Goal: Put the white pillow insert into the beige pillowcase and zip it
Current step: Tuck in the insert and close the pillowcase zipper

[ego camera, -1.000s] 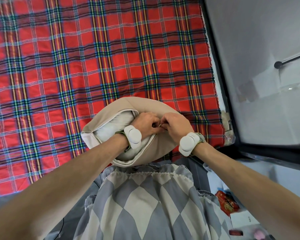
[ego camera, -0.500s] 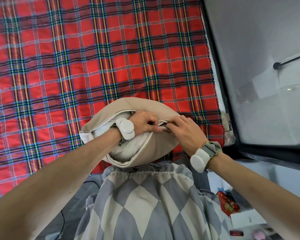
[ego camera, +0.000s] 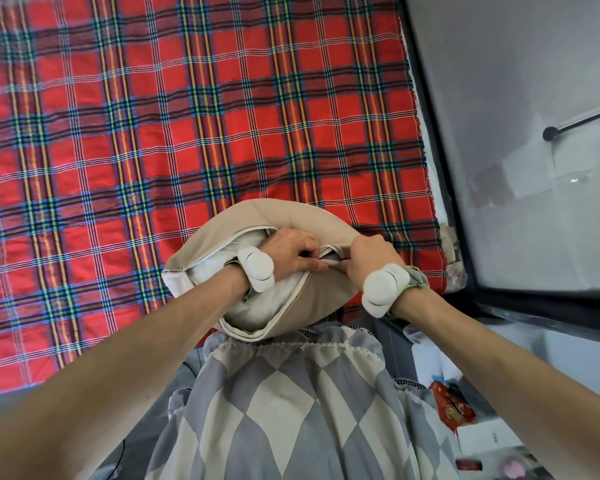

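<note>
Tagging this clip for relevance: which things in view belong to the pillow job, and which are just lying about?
Job: beige pillowcase, white pillow insert, left hand and right hand gripping the pillowcase opening.
Lying about: red plaid cloth, red packet, black rod.

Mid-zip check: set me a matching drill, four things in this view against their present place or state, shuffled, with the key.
1 beige fabric pillowcase
2 white pillow insert
3 red plaid cloth
4 left hand

A spread flat underneath
B pinches the opening's edge
C shows through the unzipped gap
D encloses the insert, partly open

Pairs: 1-D, 2-C, 3-A, 4-B
</note>
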{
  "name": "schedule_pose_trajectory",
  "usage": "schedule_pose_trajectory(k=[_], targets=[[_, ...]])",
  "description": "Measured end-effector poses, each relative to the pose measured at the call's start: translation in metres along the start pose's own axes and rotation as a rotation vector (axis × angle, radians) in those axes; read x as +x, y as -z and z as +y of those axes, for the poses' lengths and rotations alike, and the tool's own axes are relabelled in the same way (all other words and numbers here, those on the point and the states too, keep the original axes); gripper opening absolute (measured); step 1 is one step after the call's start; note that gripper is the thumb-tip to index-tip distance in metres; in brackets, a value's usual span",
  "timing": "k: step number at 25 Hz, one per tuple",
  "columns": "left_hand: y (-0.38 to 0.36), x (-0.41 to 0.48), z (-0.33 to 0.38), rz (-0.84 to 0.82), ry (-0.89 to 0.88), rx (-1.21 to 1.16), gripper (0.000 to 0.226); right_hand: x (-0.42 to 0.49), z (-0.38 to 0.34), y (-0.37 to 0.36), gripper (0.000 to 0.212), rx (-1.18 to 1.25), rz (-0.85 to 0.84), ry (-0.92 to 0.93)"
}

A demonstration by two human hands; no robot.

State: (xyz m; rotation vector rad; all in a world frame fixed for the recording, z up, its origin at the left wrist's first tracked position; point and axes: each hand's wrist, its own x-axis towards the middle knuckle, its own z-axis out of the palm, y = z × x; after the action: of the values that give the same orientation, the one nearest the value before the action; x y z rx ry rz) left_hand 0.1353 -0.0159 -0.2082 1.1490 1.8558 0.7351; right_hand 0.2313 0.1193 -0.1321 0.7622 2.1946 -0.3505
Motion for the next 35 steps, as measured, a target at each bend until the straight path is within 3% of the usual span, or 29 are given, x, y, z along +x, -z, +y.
schedule_pose_trajectory(k=[3, 9, 14, 20, 24, 26, 30, 35], targets=[[0.0, -0.003, 0.0, 0.043, -0.023, 0.0, 0.024, -0.001, -0.007, 0.0, 0.027, 0.063, 0.029, -0.047], [-0.007, -0.007, -0.004, 0.197, -0.134, 0.129, 0.033, -0.013, 0.01, -0.012, 0.034, 0.358, 0.058, 0.046], [-0.017, -0.007, -0.006, 0.238, -0.199, 0.211, 0.038, -0.023, -0.013, -0.005, 0.032, 0.104, 0.226, 0.003], [-0.015, -0.004, -0.004, 0.245, -0.2, 0.236, 0.036, -0.019, 0.0, -0.008, 0.03, 0.322, 0.06, 0.067], [-0.021, -0.008, -0.002, 0.261, -0.209, 0.265, 0.038, -0.025, -0.012, -0.011, 0.031, 0.05, 0.264, 0.04], [-0.021, -0.011, -0.004, 0.274, -0.212, 0.273, 0.036, -0.024, -0.017, -0.018, 0.032, 0.145, 0.248, 0.06], [-0.016, -0.009, -0.003, 0.319, -0.241, 0.278, 0.035, -0.019, -0.005, -0.016, 0.031, 0.429, 0.053, 0.136], [-0.023, -0.01, -0.002, 0.298, -0.249, 0.322, 0.03, -0.021, -0.011, -0.015, 0.032, 0.122, 0.232, 0.074]])
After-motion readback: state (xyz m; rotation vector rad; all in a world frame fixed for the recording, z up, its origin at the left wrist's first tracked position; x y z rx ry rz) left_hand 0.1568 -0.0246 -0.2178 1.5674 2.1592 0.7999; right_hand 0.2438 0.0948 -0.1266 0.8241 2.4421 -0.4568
